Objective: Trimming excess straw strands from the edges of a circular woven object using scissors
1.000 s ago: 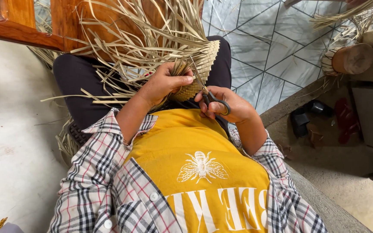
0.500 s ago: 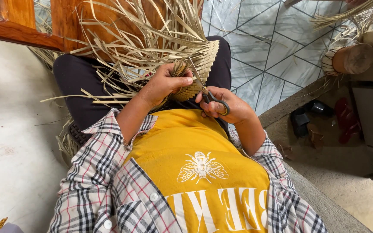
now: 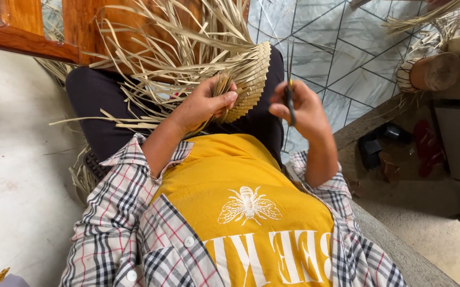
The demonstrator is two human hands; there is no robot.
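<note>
Woven piece point(image 3: 248, 79): it lies on the person's lap, with loose straw strips point(image 3: 155, 69) spreading to its left.
Left hand point(image 3: 203, 103): it holds the near edge of the woven piece.
Right hand point(image 3: 304, 106): just right of the woven piece, scissors point(image 3: 290, 98) in it.
Wooden frame point(image 3: 25, 40): behind the lap, at far left.
Shoes point(image 3: 378, 143): on the lower floor, at the right.

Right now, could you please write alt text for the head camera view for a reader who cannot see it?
Seen from above, a seated person's left hand grips the edge of a woven straw piece with loose strands on their lap, while the right hand holds dark scissors beside it. They wear a yellow shirt under a plaid overshirt.
</note>
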